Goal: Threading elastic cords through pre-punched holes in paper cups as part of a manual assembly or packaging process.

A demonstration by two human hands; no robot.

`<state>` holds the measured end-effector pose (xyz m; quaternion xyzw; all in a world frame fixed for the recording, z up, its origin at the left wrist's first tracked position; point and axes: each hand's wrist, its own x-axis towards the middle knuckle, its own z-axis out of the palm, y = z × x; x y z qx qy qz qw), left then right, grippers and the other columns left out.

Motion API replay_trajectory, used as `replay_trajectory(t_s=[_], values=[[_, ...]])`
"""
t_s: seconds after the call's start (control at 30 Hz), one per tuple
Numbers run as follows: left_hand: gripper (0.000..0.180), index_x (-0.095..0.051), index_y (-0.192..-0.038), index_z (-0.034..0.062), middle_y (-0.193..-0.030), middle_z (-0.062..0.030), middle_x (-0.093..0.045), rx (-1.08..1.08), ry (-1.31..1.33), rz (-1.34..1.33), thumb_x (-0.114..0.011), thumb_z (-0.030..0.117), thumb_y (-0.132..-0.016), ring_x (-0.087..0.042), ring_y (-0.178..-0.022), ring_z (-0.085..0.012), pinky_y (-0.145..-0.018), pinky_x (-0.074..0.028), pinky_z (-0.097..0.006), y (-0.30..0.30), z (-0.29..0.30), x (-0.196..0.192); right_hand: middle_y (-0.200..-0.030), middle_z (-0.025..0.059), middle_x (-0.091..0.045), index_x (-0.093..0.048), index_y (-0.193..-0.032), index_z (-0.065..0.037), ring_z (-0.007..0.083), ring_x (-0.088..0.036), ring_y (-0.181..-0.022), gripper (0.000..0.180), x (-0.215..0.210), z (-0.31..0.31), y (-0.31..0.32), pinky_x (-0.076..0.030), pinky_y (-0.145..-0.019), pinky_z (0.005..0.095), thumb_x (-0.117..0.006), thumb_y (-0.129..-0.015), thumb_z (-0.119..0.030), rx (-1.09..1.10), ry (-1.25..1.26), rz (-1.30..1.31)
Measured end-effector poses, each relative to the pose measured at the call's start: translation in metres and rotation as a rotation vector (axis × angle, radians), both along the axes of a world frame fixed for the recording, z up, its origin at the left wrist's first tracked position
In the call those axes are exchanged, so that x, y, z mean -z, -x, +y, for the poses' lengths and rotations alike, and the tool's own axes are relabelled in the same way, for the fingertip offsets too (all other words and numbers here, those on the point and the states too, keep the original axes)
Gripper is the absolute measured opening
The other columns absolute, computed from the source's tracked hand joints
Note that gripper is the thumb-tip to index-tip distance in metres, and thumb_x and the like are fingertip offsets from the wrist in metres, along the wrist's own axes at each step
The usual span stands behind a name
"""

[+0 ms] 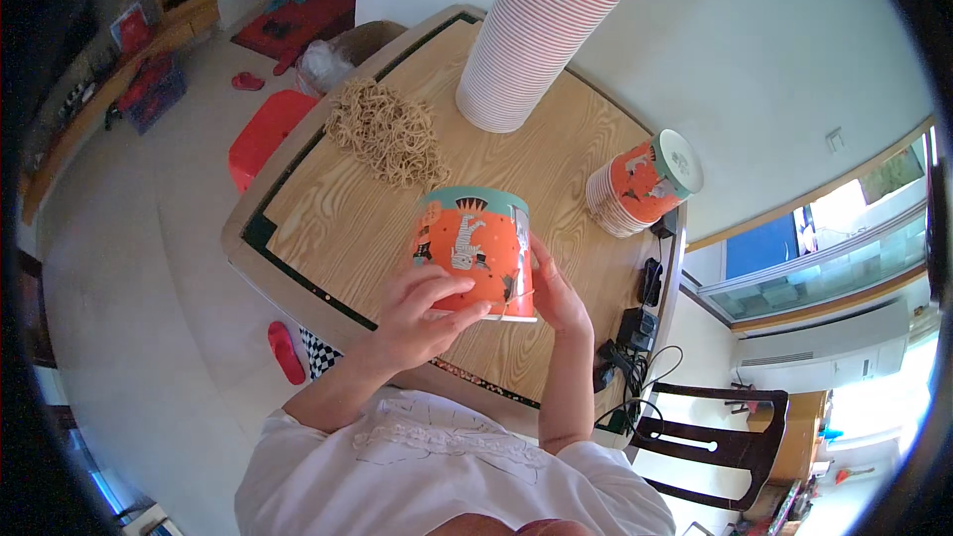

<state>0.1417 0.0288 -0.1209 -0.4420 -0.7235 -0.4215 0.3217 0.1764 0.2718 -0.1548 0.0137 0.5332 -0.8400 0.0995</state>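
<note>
In front of me, above the near part of the table, I hold an orange paper bucket with a teal band and a printed zebra. Its white rim points toward me and the teal band lies at the far end. My left hand presses its fingers against the near left side. Around the right side curls my right hand, partly hidden behind the bucket. A thin tan strand shows by the rim near my left fingertips; whether it is fixed to the bucket I cannot tell. Beyond lies a tangled heap of tan cord.
A tall stack of nested paper buckets stands at the table's far edge. A shorter stack sits on the right. Black adapters and cables lie along the right edge. A dark wooden chair and a red stool flank the table.
</note>
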Motion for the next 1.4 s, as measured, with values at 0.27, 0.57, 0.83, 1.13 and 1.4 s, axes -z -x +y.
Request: replay_trajectory(t_s=[0.27,0.57,0.83,1.13,1.4], values=[[0.045,-0.064,-0.100,0.0205,-0.113,-0.0027,-0.051,0.083,-0.082,-0.267,-0.068,0.008,-0.057,-0.049,-0.102,-0.0256,-0.086,-0.040,-0.042,0.009,0.012,-0.005,-0.140,0.0130,-0.031,-0.013,-0.143,-0.012,0.0218,-0.035,-0.126,0.057,-0.029,-0.024,0.012,-0.031,-0.102,0.0346,-0.041,-0.094,-0.021,0.158,-0.187,0.154],[0.040,-0.064,-0.095,0.0148,-0.099,-0.0013,-0.057,0.054,-0.059,-0.235,-0.066,-0.003,-0.058,-0.052,-0.090,-0.0241,-0.079,-0.044,-0.038,0.020,0.017,0.020,-0.108,0.0087,-0.055,-0.053,-0.112,-0.001,0.0169,-0.052,-0.101,0.034,-0.026,-0.014,-0.008,-0.041,-0.088,0.0314,-0.062,-0.079,-0.001,0.438,-0.730,0.375],[0.036,-0.066,-0.093,0.0133,-0.092,0.0000,-0.057,0.041,-0.027,-0.184,-0.068,0.001,-0.059,-0.053,-0.086,-0.0210,-0.074,-0.045,-0.036,0.013,0.019,0.021,-0.087,0.0065,-0.059,-0.061,-0.085,-0.001,0.0150,-0.056,-0.080,0.016,-0.062,-0.031,-0.017,-0.044,-0.074,0.0261,-0.069,-0.071,0.000,0.103,-0.971,0.394],[0.031,-0.066,-0.092,0.0118,-0.091,0.0002,-0.056,0.013,0.030,-0.132,-0.067,0.006,-0.062,-0.053,-0.085,-0.0194,-0.073,-0.045,-0.035,0.012,0.015,0.018,-0.083,0.0028,-0.059,-0.058,-0.089,0.000,0.0091,-0.052,-0.075,0.015,-0.058,-0.033,-0.020,-0.042,-0.067,0.0228,-0.063,-0.076,0.004,0.094,-0.744,0.297],[0.033,-0.065,-0.092,0.0114,-0.091,0.0006,-0.056,0.020,0.036,-0.128,-0.066,0.006,-0.059,-0.054,-0.085,-0.0198,-0.072,-0.045,-0.035,0.011,0.016,0.018,-0.079,0.0012,-0.058,-0.061,-0.087,-0.001,0.0084,-0.049,-0.070,0.012,-0.056,-0.035,-0.018,-0.041,-0.065,0.0221,-0.064,-0.076,0.003,0.080,-0.801,0.318]])
